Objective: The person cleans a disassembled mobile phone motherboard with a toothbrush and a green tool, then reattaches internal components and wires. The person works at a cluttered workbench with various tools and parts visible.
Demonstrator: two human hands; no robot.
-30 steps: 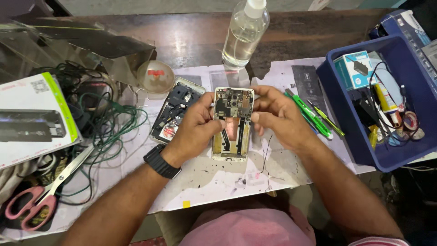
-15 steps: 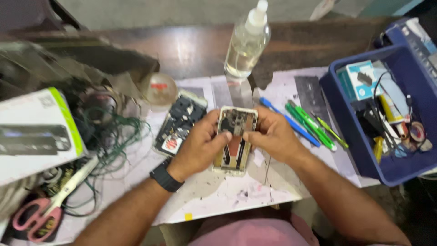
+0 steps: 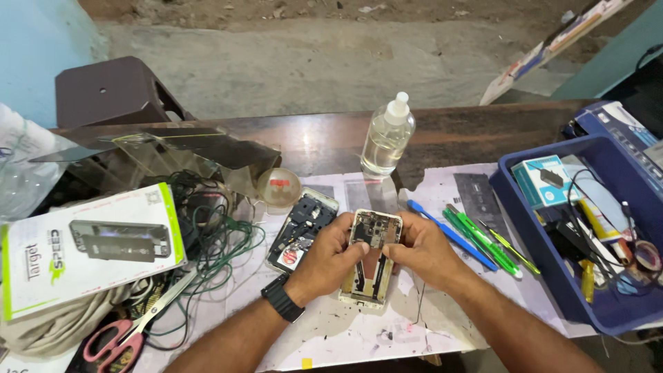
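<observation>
1. An opened phone (image 3: 373, 259) with its back cover off and its circuit board showing lies lengthwise on the paper-covered table (image 3: 359, 331), near the front edge, between both hands.
2. The left hand (image 3: 330, 257) grips the phone's left edge, thumb laid on the upper part of the board, fingers curled under the side. A black watch (image 3: 282, 298) sits on that wrist.
3. The right hand (image 3: 423, 250) clasps the phone's right edge, thumb resting on the top near the board, fingers wrapped around the side.
4. Just left of the left hand lies a second opened phone (image 3: 302, 224), dark inside, with a red-and-white sticker at its lower end.
5. Behind it stands a small clear round container (image 3: 279, 186).
6. A clear bottle (image 3: 387, 138) with a white nozzle stands behind the held phone, further back on the table.
7. To the right of the right hand lie a blue tool (image 3: 449, 233) and green tools (image 3: 483, 242), side by side and slanted.
8. Further right, a blue bin (image 3: 552, 297) holds cables, small boxes and tape.
9. On the left are tangled green wires (image 3: 221, 242), a white box (image 3: 90, 245) and pink-handled scissors (image 3: 121, 335).
</observation>
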